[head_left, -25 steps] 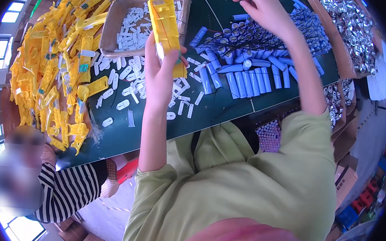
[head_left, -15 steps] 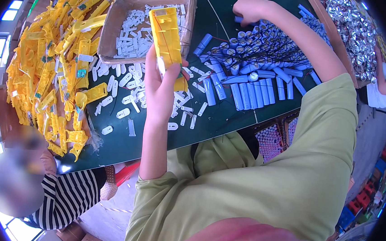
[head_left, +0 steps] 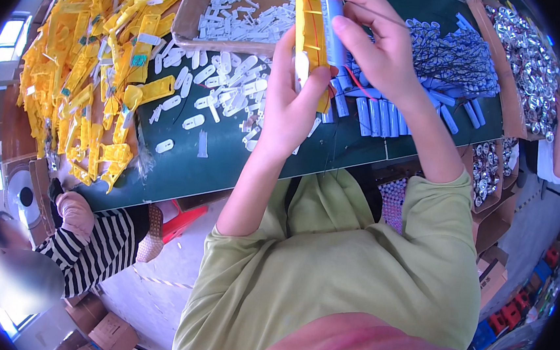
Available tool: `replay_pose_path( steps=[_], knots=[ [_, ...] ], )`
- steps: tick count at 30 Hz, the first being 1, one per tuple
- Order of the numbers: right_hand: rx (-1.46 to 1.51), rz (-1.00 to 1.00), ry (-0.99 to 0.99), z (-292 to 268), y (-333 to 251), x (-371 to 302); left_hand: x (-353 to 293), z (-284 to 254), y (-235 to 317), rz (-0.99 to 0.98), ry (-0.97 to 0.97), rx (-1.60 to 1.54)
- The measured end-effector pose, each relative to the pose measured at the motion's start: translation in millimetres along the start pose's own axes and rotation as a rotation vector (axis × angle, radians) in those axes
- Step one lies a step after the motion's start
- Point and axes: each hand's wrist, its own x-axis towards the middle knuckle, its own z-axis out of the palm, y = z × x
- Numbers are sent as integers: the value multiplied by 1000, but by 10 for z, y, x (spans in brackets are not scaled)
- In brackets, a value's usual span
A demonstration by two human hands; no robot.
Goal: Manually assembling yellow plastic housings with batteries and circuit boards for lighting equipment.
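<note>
In front of me, my left hand (head_left: 294, 97) is closed around a yellow plastic housing (head_left: 312, 33), held upright with its open side facing right. Thin red wire runs inside it, and a small white piece shows near my left thumb. My right hand (head_left: 382, 48) holds a blue cylindrical battery (head_left: 335, 38) between thumb and fingers, right alongside the housing. Whether the battery sits inside the housing cannot be told. A red wire hangs below it. More blue batteries (head_left: 383, 117) with black wires lie in a heap beside and beyond my right hand.
Yellow housings (head_left: 89, 87) are heaped at the left. A cardboard box (head_left: 185, 26) of white plastic parts stands at the back, with loose white pieces (head_left: 234, 89) before it. Shiny silver parts (head_left: 526, 59) fill a box at right. A person in a striped top (head_left: 106, 257) sits at lower left.
My right hand has come back from the battery heap to the housing, bringing a blue battery. My left hand has turned the housing more edge-on. The whole view has shifted somewhat.
</note>
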Motion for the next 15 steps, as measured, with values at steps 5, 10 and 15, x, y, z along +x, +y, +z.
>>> replay_pose_path(
  steps=[5, 10, 15],
  knots=[
    [-270, -81, 150, 247, -50, -126, -65, 67, -1, 124, 36, 126],
    [-322, 12, 272, 365, 100, -191, -115, 50, -4, 109, 112, 255],
    [-351, 24, 246, 457, 282, -195, -114, -16, -46, 67, 150, 290]
  ],
)
